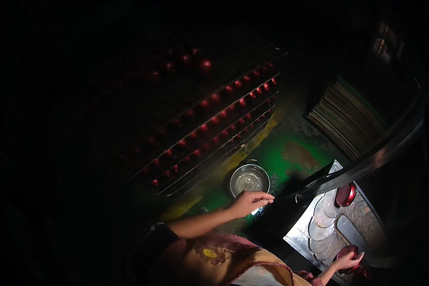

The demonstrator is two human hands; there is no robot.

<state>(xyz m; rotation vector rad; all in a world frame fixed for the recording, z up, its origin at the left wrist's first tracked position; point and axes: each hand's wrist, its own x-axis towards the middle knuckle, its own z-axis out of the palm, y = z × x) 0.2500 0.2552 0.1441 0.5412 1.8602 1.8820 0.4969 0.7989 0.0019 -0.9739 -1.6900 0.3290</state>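
Observation:
My left hand [249,203] hangs in the air beside a round metal bowl [249,179], covering part of its near rim. Its fingers are drawn together with the thumb close to their tips; anything between them is too small to make out. At the lower right, my right hand [350,262] is closed round a glossy dark red round part [346,252]. This part is over a curved track of overlapping metal plates [323,231]. Farther up the same track sits another glossy red round part [346,194].
A dark curved rail [367,162] crosses above the metal track. To the left, stacked trays [214,126] carry several rows of red round pieces. A stack of thin boards [348,117] stands at the upper right. The floor [291,152] is green with a yellow strip.

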